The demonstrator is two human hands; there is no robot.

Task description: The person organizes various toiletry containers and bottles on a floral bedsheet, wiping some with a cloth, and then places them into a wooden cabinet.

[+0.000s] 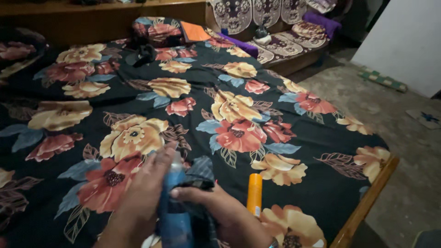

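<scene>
My left hand [142, 193] is wrapped around a blue bottle [174, 216] held upright at the bottom of the head view. My right hand [225, 213] presses a dark cloth [202, 183] against the side of that bottle. Just right of my right hand, an orange tube [254, 193] lies on the black floral bedsheet [193, 115]. Both hands hover above the near part of the bed.
The bed's wooden edge [367, 202] runs along the right. A floral pillow [156, 30], a dark garment [142, 54] and an orange flat item [194, 31] lie at the far end. A patterned bench [285, 46] stands beyond; concrete floor [395, 138] lies to the right.
</scene>
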